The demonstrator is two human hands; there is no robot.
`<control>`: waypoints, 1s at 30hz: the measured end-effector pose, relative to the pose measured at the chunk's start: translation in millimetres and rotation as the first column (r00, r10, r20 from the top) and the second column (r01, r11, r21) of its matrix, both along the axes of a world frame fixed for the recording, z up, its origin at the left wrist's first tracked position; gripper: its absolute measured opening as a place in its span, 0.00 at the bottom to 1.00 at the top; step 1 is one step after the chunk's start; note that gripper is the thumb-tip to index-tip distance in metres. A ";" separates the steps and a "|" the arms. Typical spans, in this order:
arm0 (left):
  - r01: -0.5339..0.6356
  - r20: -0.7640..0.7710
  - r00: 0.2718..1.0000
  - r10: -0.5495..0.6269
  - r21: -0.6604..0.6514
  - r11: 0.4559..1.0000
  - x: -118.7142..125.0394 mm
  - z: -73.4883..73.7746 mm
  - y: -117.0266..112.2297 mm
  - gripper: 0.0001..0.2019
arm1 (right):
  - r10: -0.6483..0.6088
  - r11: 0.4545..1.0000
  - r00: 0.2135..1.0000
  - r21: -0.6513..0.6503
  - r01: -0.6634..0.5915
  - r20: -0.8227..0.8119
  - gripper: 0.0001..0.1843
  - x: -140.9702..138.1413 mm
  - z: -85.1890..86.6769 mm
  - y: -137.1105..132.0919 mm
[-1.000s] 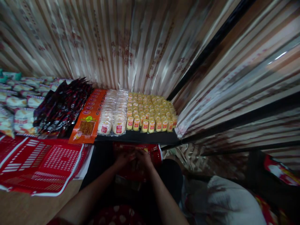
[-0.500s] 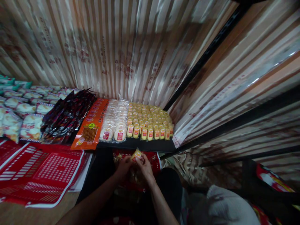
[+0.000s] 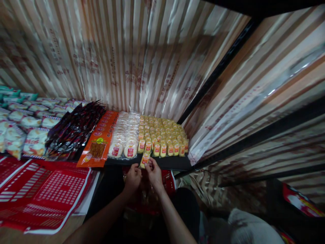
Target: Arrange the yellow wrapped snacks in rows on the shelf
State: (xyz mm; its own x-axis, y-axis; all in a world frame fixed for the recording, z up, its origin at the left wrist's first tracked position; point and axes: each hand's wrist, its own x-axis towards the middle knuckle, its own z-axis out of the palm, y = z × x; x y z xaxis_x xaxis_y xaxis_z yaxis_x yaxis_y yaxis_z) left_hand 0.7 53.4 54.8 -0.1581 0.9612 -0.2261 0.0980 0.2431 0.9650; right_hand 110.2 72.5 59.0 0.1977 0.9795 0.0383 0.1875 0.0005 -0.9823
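Note:
My right hand (image 3: 154,172) pinches a small yellow snack packet (image 3: 145,158) with a red and white label, holding it upright at the shelf's front edge. My left hand (image 3: 133,177) is just left of the packet's lower corner, its fingers curled; whether they grip anything is hidden. Behind the held packet, rows of matching yellow packets (image 3: 163,149) stand on the black shelf (image 3: 162,162). Clear-wrapped round white crackers (image 3: 130,148) stand beside them on the left. Below my hands, a red basket (image 3: 169,179) sits between my legs, with some packets dimly visible inside.
An orange snack bag (image 3: 95,145), a heap of dark shiny packets (image 3: 73,130) and white snack bags (image 3: 35,141) line the shelf leftward. Another red basket (image 3: 58,189) lies at left. A striped curtain (image 3: 137,61) hangs behind, and a black post (image 3: 215,76) slants at right.
The yellow packet has moved up toward the shelf in my right hand and now stands more upright. My left hand has come slightly away from it. The view has tilted a little.

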 end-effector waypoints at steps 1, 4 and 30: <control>-0.027 -0.105 0.994 0.036 0.090 0.996 -1.6 0.6 -1.6 0.13 | -0.010 1.000 0.999 0.016 0.010 0.036 0.20 -1.0 0.5 4.2; 0.031 -0.269 0.961 0.068 0.349 0.937 -3.4 3.8 -3.7 0.12 | -0.040 0.997 0.987 0.064 0.030 0.155 0.20 -5.1 1.7 13.6; 0.216 -0.364 0.929 -0.064 0.392 0.894 3.3 -8.7 29.3 0.23 | -0.167 0.970 0.833 0.238 0.044 0.527 0.12 -22.3 -14.8 29.8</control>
